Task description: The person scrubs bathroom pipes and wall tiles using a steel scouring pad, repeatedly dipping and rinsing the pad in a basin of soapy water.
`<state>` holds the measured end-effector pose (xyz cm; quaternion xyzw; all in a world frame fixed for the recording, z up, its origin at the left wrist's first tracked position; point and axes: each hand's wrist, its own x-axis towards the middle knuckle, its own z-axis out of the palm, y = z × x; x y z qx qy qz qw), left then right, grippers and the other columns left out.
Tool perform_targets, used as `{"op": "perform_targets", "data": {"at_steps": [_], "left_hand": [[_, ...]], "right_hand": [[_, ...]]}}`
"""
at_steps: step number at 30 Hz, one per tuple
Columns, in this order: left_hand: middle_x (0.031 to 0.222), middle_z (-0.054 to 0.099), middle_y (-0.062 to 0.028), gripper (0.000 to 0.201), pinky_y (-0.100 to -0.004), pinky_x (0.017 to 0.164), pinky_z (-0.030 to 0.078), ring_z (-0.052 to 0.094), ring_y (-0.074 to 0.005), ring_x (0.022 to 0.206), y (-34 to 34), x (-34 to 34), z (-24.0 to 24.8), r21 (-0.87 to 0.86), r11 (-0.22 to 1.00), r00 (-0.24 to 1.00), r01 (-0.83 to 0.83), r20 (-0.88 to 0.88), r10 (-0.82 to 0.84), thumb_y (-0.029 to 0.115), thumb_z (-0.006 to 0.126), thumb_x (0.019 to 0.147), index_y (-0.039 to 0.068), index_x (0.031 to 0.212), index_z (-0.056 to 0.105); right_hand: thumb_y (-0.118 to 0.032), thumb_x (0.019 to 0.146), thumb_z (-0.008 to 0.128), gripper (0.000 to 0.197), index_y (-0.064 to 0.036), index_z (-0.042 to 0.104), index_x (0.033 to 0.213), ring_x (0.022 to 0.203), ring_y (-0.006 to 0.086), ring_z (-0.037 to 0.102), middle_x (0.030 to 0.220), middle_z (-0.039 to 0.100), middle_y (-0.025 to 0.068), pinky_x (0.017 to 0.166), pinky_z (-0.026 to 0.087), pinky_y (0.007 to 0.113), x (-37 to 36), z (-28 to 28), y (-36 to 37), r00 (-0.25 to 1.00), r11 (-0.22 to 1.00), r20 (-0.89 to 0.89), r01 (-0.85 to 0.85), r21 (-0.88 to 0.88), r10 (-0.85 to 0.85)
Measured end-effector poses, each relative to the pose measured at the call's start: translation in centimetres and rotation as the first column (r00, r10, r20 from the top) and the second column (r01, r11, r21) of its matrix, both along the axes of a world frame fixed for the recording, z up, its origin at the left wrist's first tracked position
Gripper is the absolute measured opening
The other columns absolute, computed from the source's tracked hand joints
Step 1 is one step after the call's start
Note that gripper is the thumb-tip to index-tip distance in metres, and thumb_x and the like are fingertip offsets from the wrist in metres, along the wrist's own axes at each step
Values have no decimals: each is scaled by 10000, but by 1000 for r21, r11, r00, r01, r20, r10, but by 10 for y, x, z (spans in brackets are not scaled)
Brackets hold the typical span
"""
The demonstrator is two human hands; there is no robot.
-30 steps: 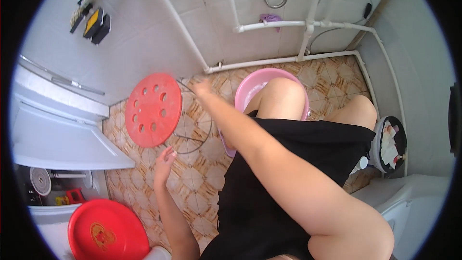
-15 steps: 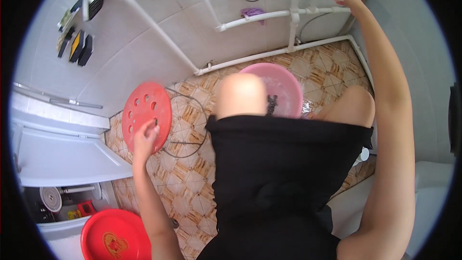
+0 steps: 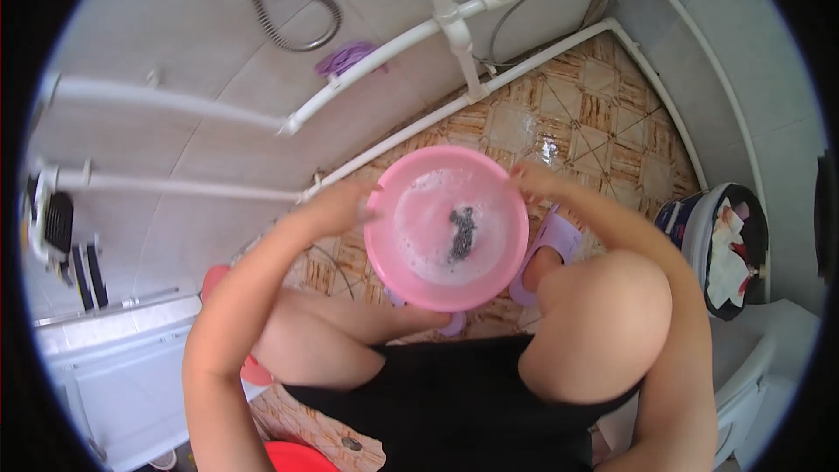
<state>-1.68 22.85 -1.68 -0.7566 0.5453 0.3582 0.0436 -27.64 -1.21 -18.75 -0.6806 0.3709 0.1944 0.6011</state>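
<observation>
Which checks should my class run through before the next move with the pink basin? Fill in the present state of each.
1. Left hand at the left side of the basin: ok.
2. Right hand at its upper right rim: ok.
3. Firm grip on both sides: cannot tell; the hands are blurred.
4. Dark thing inside the basin, in the sudsy water: ok.
5. Basin's underside resting on the floor: cannot tell from above.
6. Floor dry: not ok; a shiny patch beyond the basin looks wet.
</observation>
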Motion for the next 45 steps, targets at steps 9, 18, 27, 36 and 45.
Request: {"op": "perform_targets", "data": {"at_steps": [9,18,27,36,45], "left_hand": [[1306,457,-145,535,-404,994,382,453,-324,1188,-91,-44,-126,117,926,925,359,-177,-336,254,650,787,99,1269,480],[1422,293,-199,770,-437,1058,295,313,-357,1303,-99,-62,-210,-110,967,973,229,9,-229,126,690,722,47,1383,304],[1493,122,-202,1027,-461,1082,237,151,-372,1372,-116,-109,-205,-104,995,998,2,65,5,294,785,651,91,1448,169],[1459,184,-228,935,-513,1100,123,140,-418,1357,-121,-145,-245,156,987,991,-26,132,5,432,730,667,90,1410,276],[1301,468,-161,491,-381,928,379,441,-296,1190,-129,-143,-267,457,889,999,-33,34,19,252,543,798,65,1250,502]], "right_hand": [[-210,701,636,301,-7,604,921,796,349,623,841,640,205,730,487,408,-8,-20,-22,992,941,112,92,-327,-58],[-172,717,630,239,-20,613,901,755,333,618,794,624,193,694,477,406,17,-13,-80,985,887,160,20,-461,60],[-226,745,643,333,-57,578,1024,859,325,596,1001,605,184,736,477,418,24,8,-127,995,637,98,76,-767,-1],[-105,791,541,417,-57,497,1203,1125,352,477,1305,408,188,943,413,403,8,-65,0,925,449,-102,-272,-851,367],[-17,760,505,383,-79,565,1133,1084,329,494,1204,492,142,908,424,381,0,-65,-44,897,859,441,206,-469,26]]}}
